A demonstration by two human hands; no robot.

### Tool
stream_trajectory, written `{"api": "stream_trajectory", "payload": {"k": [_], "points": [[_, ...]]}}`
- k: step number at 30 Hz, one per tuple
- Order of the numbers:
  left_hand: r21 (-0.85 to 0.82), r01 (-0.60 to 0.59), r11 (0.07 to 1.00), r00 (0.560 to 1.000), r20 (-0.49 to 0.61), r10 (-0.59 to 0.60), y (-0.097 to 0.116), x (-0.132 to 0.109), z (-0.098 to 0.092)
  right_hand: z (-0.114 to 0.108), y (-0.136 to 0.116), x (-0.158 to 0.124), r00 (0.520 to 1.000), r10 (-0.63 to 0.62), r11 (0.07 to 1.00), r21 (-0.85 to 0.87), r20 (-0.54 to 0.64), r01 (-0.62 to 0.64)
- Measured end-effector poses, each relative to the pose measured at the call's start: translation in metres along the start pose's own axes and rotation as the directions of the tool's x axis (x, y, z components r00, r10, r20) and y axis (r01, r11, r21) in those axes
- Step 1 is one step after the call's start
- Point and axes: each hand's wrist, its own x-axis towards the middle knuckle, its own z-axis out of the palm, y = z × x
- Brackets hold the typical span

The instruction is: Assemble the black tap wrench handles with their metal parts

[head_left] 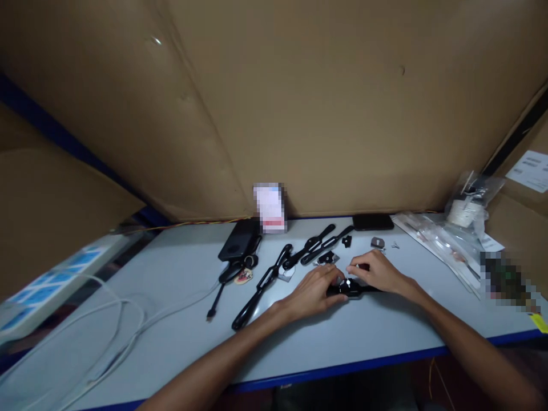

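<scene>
My left hand (pixel 314 290) lies over a glossy black plastic part (pixel 351 287) on the table, its thumb and fingers closed round the part's left end. Just above the middle of that part, my right hand (pixel 379 272) is closed in a pinch; whatever its fingertips hold is too small to make out. The part's right end runs under my right hand. Beyond my hands lie more long black slotted parts (pixel 268 277) and small black pieces (pixel 327 258), one of them close to my left fingers.
A black power bank (pixel 240 240) with a cable and a propped-up phone (pixel 270 208) stand at the back. A dark phone (pixel 373 222) lies by the cardboard wall. Plastic bags (pixel 445 242) are at the right. White cables (pixel 141 322) and a power strip (pixel 51 285) occupy the left.
</scene>
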Motion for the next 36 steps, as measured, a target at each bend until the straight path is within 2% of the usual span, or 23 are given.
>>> {"api": "stream_trajectory", "payload": {"k": [2,4,7,9,14,17,20,25,36], "points": [[-0.006,-0.003,1.0,1.0,-0.001,0.003,0.0001,-0.0001,-0.0002,-0.0056,0.0044,-0.0008,0.997,-0.063,0.997,0.055,0.039,0.061],[-0.008,-0.002,1.0,1.0,0.0,0.002,0.0,-0.0002,0.0,-0.0063,0.0065,-0.0017,0.997,-0.063,0.997,0.049,0.049,0.061],[-0.003,0.006,1.0,1.0,0.006,-0.006,0.0,-0.0004,-0.0001,-0.0031,0.0063,-0.0023,1.0,-0.02,0.999,0.032,-0.006,0.02],[-0.002,0.011,1.0,1.0,0.011,-0.011,0.0,-0.0004,-0.0003,-0.0013,0.0052,-0.0025,0.999,-0.042,0.997,0.057,-0.028,0.044],[-0.02,0.008,1.0,1.0,0.003,-0.008,-0.0007,-0.0003,-0.0001,-0.0013,0.003,-0.003,0.993,-0.11,0.987,0.123,0.04,0.104],[-0.026,0.007,1.0,1.0,-0.008,-0.007,-0.0015,-0.0004,0.0008,-0.0002,0.0041,-0.0024,0.995,-0.092,0.991,0.102,0.041,0.087],[-0.033,0.011,0.999,1.0,-0.008,-0.011,-0.0017,-0.0006,0.001,0.0022,0.0072,-0.0015,0.999,-0.037,0.997,0.067,-0.018,0.038],[-0.048,0.002,0.999,1.0,-0.004,-0.002,-0.001,-0.001,-0.0002,0.0028,0.0091,-0.0013,0.997,0.005,0.99,0.138,-0.077,0.006],[-0.03,0.005,1.0,1.0,-0.005,-0.005,-0.0009,0.0002,0.0002,0.0021,0.0018,-0.0032,0.997,-0.077,0.99,0.122,0.0,0.076]]}}
